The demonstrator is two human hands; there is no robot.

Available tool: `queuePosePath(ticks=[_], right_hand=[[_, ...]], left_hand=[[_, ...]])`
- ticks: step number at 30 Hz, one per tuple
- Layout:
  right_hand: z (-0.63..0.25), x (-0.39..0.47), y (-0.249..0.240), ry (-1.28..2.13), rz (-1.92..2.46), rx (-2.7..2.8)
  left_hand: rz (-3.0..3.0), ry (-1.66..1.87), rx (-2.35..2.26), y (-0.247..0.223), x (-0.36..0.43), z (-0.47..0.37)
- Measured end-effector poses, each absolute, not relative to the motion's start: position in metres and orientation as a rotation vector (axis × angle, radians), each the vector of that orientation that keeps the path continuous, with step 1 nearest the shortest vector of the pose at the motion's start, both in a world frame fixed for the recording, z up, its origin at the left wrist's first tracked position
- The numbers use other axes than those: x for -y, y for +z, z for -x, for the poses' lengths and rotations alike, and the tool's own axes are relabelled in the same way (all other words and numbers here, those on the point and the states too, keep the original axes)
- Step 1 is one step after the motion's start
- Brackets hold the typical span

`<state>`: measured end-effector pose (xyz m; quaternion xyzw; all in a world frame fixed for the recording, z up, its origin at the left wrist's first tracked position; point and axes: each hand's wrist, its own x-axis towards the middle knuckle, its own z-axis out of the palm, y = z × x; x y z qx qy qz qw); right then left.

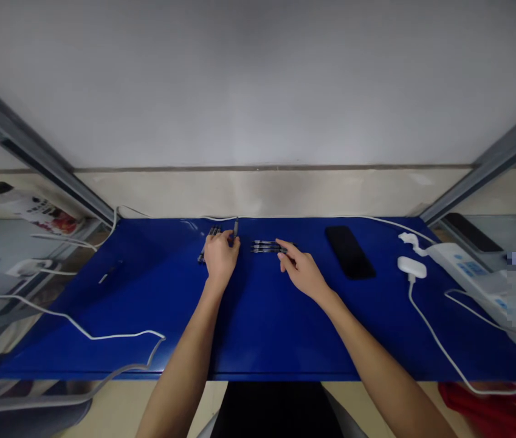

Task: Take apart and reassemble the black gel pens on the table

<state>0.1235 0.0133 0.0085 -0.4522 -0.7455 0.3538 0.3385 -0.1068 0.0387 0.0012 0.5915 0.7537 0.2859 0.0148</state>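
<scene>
My left hand (pixel 222 255) is closed, with a pen (pixel 236 227) standing up between its thumb and fingers. Beside and partly under that hand lie several more pens (pixel 214 230), largely covered by the fingers. To the right, a small row of dark, clear-barrelled pens (pixel 264 246) lies sideways on the blue desk (pixel 267 328). My right hand (pixel 306 272) grips the right end of this row, index finger along the far side and thumb along the near side. Its other fingers are curled and partly hidden.
A black phone (pixel 349 252) lies right of my right hand. Further right are a white earbud case (pixel 411 267) on a cable and a white power strip (pixel 462 267). A small dark pen-like item (pixel 109 272) and a loose white cable (pixel 116 336) lie at left.
</scene>
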Motion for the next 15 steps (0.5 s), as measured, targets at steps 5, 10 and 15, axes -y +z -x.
queuePosePath(ticks=[5, 10, 15], right_hand=[[-0.127, -0.016, 0.008, 0.916, 1.202, 1.946], [-0.13, -0.019, 0.006, 0.874, 1.211, 1.927], [-0.133, -0.022, 0.003, 0.834, 1.238, 1.934]], left_hand=[[-1.705, 0.793, -2.528, 0.0, -0.037, 0.118], [-1.677, 0.683, -2.636, -0.002, -0.036, 0.121], [-1.655, 0.577, -2.682, -0.002, -0.036, 0.124]])
